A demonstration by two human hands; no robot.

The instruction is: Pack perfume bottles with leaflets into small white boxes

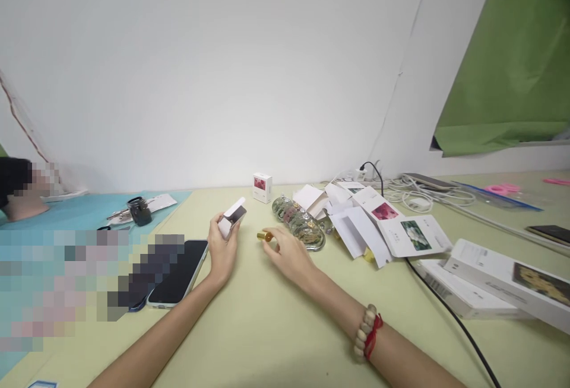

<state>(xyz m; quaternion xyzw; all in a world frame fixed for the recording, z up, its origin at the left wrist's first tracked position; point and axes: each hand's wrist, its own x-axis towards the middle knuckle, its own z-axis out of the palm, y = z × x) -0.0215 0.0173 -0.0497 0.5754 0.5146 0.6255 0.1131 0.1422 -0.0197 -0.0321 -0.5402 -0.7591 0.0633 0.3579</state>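
Observation:
My left hand [221, 248] is closed around a small white carton [232, 219] with its end flap open, held just above the pale yellow table [267, 328]. A little to its right, my right hand [285, 250] pinches a tiny bottle with a gold cap [264, 236], lying sideways and pointing toward the carton. A bead bracelet with a red cord [367, 333] sits on my right wrist. Right behind my right hand lies a row of small glass bottles [299, 225].
A smartphone [180, 272] lies face up left of my left hand. A small white box with a red picture [262, 187] stands near the wall. Flattened cartons [383, 225], long white boxes [499, 284], cables [418, 195] and a black cord [454, 320] fill the right. A dark ink jar [139, 210] is far left.

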